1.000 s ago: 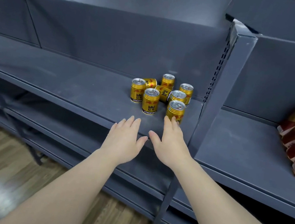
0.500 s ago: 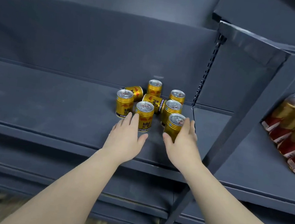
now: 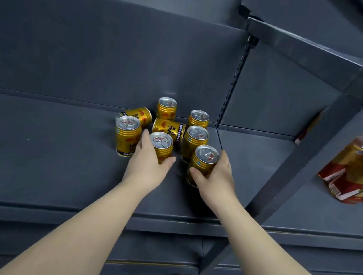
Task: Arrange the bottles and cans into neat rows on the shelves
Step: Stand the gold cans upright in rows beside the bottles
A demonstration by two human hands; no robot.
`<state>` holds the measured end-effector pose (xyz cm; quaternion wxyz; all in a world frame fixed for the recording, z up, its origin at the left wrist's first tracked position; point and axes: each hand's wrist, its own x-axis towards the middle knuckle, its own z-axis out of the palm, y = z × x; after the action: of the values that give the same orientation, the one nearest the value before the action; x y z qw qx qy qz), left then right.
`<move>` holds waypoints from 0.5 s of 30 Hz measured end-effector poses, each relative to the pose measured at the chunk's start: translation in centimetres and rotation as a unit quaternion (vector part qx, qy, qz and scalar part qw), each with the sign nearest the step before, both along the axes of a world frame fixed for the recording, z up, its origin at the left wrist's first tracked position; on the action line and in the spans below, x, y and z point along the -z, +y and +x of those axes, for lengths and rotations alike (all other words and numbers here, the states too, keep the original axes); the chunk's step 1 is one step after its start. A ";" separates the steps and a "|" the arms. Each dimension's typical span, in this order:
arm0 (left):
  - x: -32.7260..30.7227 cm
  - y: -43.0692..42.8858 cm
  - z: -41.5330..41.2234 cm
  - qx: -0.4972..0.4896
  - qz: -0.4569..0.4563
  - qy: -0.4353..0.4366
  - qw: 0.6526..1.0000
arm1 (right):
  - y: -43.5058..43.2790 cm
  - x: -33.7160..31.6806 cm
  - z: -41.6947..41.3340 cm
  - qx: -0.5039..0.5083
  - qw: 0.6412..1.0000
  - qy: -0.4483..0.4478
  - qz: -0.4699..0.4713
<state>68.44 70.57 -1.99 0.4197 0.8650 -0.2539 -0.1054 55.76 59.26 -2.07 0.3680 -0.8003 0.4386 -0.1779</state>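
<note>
The left hand [image 3: 148, 165] curls round an upright gold Red Bull can [image 3: 161, 145], with the fingers on its left side and the thumb on its right. The right hand [image 3: 215, 179] grips the front can [image 3: 204, 161] of the cluster, with the thumb across its near side and the fingers behind its right side. Both cans are on the dark grey shelf [image 3: 45, 153].

Just beside the left hand's fingers stands another upright can [image 3: 127, 135]. Behind the hands, two cans lie on their sides [image 3: 169, 128] [image 3: 138, 115] and three upright cans [image 3: 195, 141] [image 3: 198, 118] [image 3: 166, 108] stand toward the back panel.

Beyond a slanted grey post [image 3: 301, 158], the neighbouring bay holds red-labelled bottles [image 3: 358, 169] of amber drink.
</note>
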 end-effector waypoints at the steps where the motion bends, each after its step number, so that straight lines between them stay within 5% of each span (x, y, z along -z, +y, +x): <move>1: 0.1 -0.3 0.2 -0.003 -0.001 0.004 1.000 | -0.1 0.1 0.1 0.001 1.000 0.002 0.001; 15: 0.3 -1.0 0.4 -0.017 0.004 -0.052 0.999 | -0.2 -0.1 0.4 0.008 0.999 -0.035 0.025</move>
<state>68.82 69.53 -2.26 0.4043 0.8751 -0.2602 -0.0544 56.16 59.11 -1.98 0.4018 -0.7806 0.4361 -0.1975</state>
